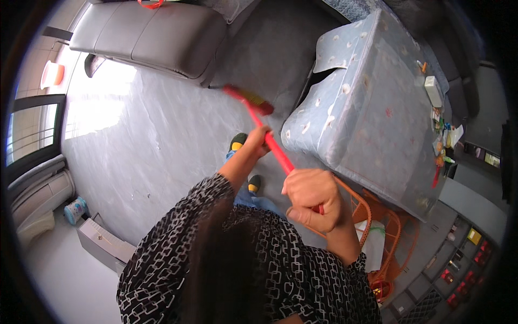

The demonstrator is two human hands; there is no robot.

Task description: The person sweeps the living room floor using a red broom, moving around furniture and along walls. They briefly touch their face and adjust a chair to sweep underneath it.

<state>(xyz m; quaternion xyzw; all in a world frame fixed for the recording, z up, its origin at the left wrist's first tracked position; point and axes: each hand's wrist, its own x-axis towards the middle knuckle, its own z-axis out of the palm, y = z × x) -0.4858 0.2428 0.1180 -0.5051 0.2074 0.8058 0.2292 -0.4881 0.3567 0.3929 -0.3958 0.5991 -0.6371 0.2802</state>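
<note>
I hold a red broom (pixel 280 156) with both hands, its handle slanting down and away from me to the left. My left hand (pixel 259 141) is wrapped round the lower part of the handle. Higher up, near the handle's end, my right hand (pixel 313 198) is closed in a fist, and a bit of red handle shows below its fingers. The broom head (pixel 259 103), red with yellowish bristles, is at the grey floor (pixel 156 146) beside the corner of a grey sofa. Whether the bristles press on the floor, I cannot tell.
A grey leather sofa (pixel 156 40) stands at the far left. To the right is a table with a blue patterned cloth (pixel 388 124), small items along its far side. An orange-brown rattan chair (pixel 396 237) is close by my right arm. My feet (pixel 239 141) are below the broom.
</note>
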